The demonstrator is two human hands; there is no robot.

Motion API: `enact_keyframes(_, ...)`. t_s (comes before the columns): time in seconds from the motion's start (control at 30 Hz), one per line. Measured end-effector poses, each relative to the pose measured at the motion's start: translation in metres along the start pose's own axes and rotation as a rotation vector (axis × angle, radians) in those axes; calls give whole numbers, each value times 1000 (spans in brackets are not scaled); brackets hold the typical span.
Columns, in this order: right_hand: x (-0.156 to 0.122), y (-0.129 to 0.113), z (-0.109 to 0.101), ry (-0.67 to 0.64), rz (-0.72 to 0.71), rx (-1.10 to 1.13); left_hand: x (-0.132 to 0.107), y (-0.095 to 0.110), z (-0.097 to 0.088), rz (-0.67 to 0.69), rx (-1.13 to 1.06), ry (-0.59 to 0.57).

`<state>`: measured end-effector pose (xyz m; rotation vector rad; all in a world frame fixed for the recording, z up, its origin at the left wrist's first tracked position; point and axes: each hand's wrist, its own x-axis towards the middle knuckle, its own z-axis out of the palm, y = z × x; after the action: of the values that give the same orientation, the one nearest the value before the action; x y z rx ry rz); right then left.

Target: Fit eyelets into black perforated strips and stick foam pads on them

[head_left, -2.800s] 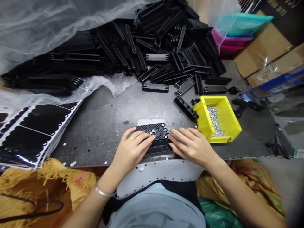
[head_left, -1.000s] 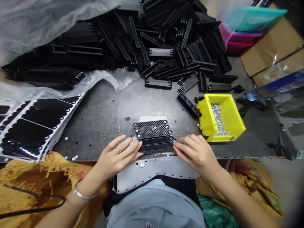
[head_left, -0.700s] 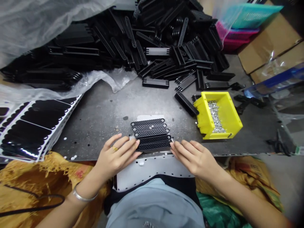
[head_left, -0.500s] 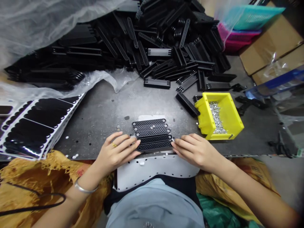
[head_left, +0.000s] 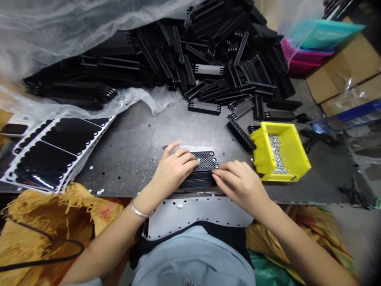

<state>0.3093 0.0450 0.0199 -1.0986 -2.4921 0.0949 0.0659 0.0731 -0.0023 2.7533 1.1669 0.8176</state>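
Note:
Several black mesh-topped plastic strips [head_left: 205, 161] lie side by side in a row on the grey metal table [head_left: 131, 147], close to its front edge. My left hand [head_left: 174, 171] rests on the left half of the row, fingers laid flat over the strips. My right hand [head_left: 239, 182] lies at the right end of the row with its fingertips touching the near strips. A yellow bin [head_left: 290, 157] of small silver screws stands just to the right.
A large heap of black plastic parts [head_left: 208, 59] fills the back of the table under clear plastic sheeting [head_left: 59, 31]. Sheets of black stickers [head_left: 53, 151] lie at the left. Cardboard boxes [head_left: 339, 71] and coloured baskets [head_left: 309, 43] stand at the back right.
My left hand has moved up from the table's front edge onto the left half of the strip row. My right hand has shifted slightly forward against the row's right end.

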Motion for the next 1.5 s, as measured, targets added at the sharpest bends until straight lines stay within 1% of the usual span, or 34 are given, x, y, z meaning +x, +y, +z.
enact_keyframes(0.07,19,2,17,24,37,55,3,-4,1,-14,-3,-8)
enact_keyframes(0.13,34,2,30,28,64,96,-1,-5,-2,-55,-4,-9)
enact_keyframes(0.2,36,5,30,37,77,124,-11,-2,-11,-86,-10,3)
enact_keyframes(0.27,22,14,15,103,109,101,-27,4,-21,-92,-17,34)
enact_keyframes(0.3,10,23,3,163,145,59,-37,8,-25,-86,-17,52)
enact_keyframes(0.37,-19,46,-21,271,291,-94,-55,16,-31,-60,-5,80)
enact_keyframes(0.4,-34,59,-31,295,368,-184,-64,19,-32,-40,6,92)
enact_keyframes(0.47,-57,81,-46,322,425,-324,-75,23,-30,3,32,112)
enact_keyframes(0.53,-69,90,-52,370,431,-408,-80,23,-26,28,59,132)
enact_keyframes(0.57,-71,88,-54,406,418,-424,-80,22,-23,29,69,144)
enact_keyframes(0.6,-71,81,-55,446,396,-424,-81,21,-21,27,77,157)
enact_keyframes(0.67,-68,58,-54,500,348,-367,-84,22,-19,21,80,177)
enact_keyframes(0.7,-65,44,-53,485,330,-305,-89,24,-20,6,69,185)
enact_keyframes(0.73,-64,28,-51,446,308,-226,-97,28,-21,-49,50,204)
enact_keyframes(0.77,-63,13,-48,380,288,-131,-108,33,-22,-152,21,224)
enact_keyframes(0.8,-62,-1,-44,302,256,-33,-121,39,-23,-304,-21,242)
enact_keyframes(0.83,-62,-14,-39,232,225,56,-136,45,-23,-546,-70,281)
enact_keyframes(0.87,-62,-26,-32,178,197,135,-151,51,-21,-777,-118,240)
enact_keyframes(0.9,-62,-35,-25,149,177,204,-165,56,-19,-974,-179,150)
enact_keyframes(0.93,-61,-44,-17,137,167,269,-177,61,-15,-1137,-263,106)
enact_keyframes(0.97,-60,-52,-9,130,156,332,-185,64,-10,-1263,-367,108)
enact_keyframes(1.0,-58,-60,-2,122,136,392,-190,66,-6,-1355,-483,160)
enact_keyframes(1.03,-55,-68,5,111,108,445,-190,68,-3,-1417,-605,239)
enact_keyframes(1.07,-51,-76,11,93,77,489,-188,70,-2,-1455,-719,319)
enact_keyframes(1.1,-46,-83,16,69,48,526,-184,72,-3,-1477,-821,360)
enact_keyframes(1.13,-41,-91,20,48,24,560,-179,75,-7,-1485,-908,350)
enact_keyframes(1.2,-31,-104,24,12,5,596,-169,83,-18,-1465,-996,261)
enact_keyframes(1.27,-25,-113,26,1,5,578,-166,93,-27,-1397,-950,203)
enact_keyframes(1.33,-27,-117,25,-8,-28,554,-169,103,-28,-1328,-846,213)
enact_keyframes(1.4,-35,-115,22,-83,-114,571,-176,111,-20,-1301,-777,198)
enact_keyframes(1.43,-42,-111,20,-146,-163,579,-178,114,-15,-1309,-752,187)
enact_keyframes(1.5,-59,-98,12,-267,-204,539,-177,118,-7,-1347,-680,223)
